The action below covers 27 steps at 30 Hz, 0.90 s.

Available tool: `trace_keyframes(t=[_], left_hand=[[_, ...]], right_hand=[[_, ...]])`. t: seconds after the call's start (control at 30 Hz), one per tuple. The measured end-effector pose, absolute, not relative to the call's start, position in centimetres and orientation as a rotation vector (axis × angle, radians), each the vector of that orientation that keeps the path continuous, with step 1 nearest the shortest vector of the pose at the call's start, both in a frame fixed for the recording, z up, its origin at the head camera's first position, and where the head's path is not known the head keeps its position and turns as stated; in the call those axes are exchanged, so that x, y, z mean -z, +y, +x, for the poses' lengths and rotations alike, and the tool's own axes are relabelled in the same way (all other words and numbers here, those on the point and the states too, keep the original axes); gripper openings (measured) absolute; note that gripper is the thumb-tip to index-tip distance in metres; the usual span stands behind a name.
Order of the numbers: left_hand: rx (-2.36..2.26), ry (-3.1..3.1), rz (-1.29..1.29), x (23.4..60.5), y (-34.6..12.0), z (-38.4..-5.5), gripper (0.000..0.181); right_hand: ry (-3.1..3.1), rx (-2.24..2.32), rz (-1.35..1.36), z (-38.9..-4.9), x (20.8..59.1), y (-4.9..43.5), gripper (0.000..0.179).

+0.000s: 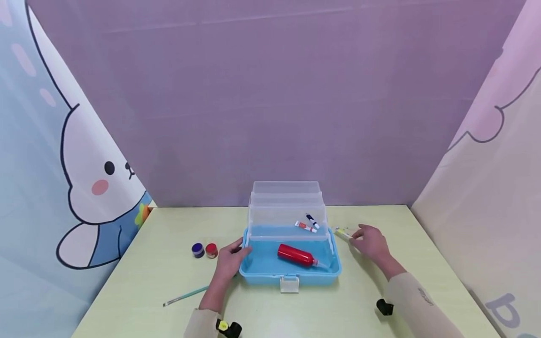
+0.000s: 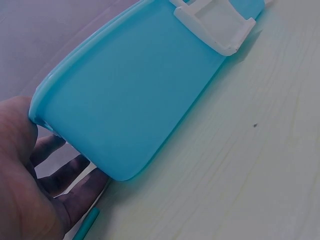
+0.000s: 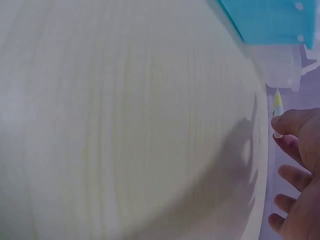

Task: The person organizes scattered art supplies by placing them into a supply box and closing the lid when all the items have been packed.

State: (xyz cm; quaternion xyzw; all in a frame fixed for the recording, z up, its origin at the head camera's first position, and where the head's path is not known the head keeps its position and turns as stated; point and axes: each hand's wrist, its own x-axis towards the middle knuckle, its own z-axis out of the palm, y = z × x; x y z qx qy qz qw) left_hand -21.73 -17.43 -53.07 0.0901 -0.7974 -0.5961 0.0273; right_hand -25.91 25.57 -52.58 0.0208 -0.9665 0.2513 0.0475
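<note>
A blue plastic storage box with a raised clear lid stands on the table. My left hand grips its left side, thumb at the rim and fingers against the outer wall. Inside lies a red squeeze bottle with a clear nozzle. A red-and-white paint tube and a dark blue-and-white paint tube show at the clear plastic toward the back. Right of the box, my right hand pinches a yellow-and-white paint tube between thumb and forefinger, above the table.
Left of the box stand a purple paint jar and a red paint jar. A teal paintbrush lies nearer the front, partly hidden by the left arm. A white latch hangs at the box's front. A purple cloth backdrop rises behind the table.
</note>
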Motion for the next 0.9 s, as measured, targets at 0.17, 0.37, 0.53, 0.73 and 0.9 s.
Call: trace_keyframes(t=[0.17, 0.37, 0.53, 0.73, 0.9], left_hand=[[1.847, -2.459, 0.288, 52.9, -17.4, -21.7, 0.051], [1.841, -2.462, 0.272, 52.8, -17.4, -21.7, 0.052], [1.826, -2.458, 0.264, 52.9, -17.4, -21.6, 0.052], [1.839, -2.448, 0.288, 53.0, -17.4, -21.7, 0.052], [1.846, -2.448, 0.278, 53.1, -17.4, -21.7, 0.052]], right_hand=[[-2.891, -0.753, 0.107, -25.3, 52.6, 26.3, 0.018], [-2.811, -0.761, 0.168, -24.3, 51.9, 27.0, 0.016], [-2.767, -0.776, 0.204, -23.3, 50.9, 27.0, 0.012], [-2.741, -0.791, 0.209, -22.7, 50.1, 26.9, 0.009], [-2.699, -0.812, 0.236, -22.2, 49.6, 26.8, 0.006]])
